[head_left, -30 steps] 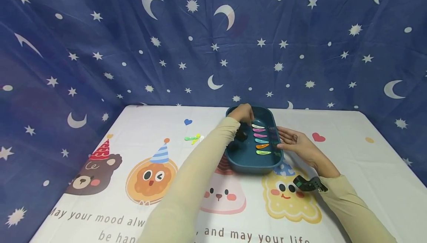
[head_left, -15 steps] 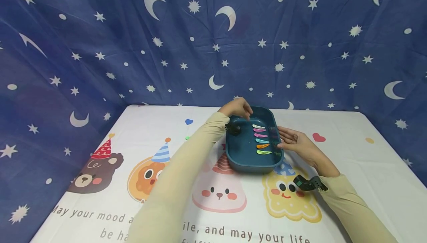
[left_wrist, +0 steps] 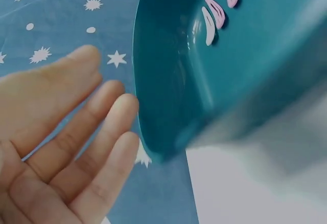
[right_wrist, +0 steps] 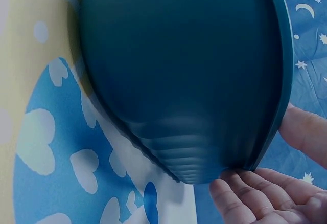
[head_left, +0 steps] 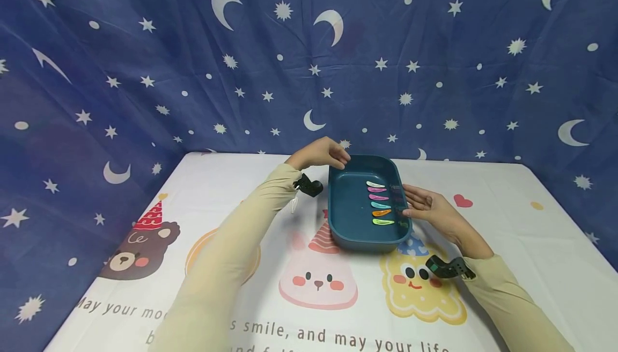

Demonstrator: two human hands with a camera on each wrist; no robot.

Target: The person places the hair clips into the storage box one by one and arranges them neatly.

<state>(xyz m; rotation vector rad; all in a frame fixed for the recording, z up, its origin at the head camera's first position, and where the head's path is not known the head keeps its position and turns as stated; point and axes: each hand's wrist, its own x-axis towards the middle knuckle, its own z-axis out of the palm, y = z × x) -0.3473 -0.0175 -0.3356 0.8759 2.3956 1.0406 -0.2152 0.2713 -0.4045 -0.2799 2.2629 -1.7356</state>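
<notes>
A dark teal plastic box (head_left: 347,202) lies on the table, its long side pointing away from me. Inside, along its right half, several snap hair clips (head_left: 379,198) form a column, coloured white, pink, blue, orange and yellow-green. At the box's far left corner is my left hand (head_left: 321,153), fingers loosely extended and holding nothing; the left wrist view shows its fingertips close beside the rim. My right hand (head_left: 434,212) rests against the box's right wall, with fairly straight fingers on the outside and the thumb (right_wrist: 304,132) at the rim.
Left of the box, a white hair clip (head_left: 294,204) lies on the table, partly behind the left sleeve (head_left: 236,250). A printed white cloth (head_left: 318,322) covers the table. A blue star-and-moon curtain (head_left: 270,62) hangs behind it.
My left hand has come up out of the box and moved left to its far corner. The left forearm now covers the green and yellow clips on the table. My right hand stays put.
</notes>
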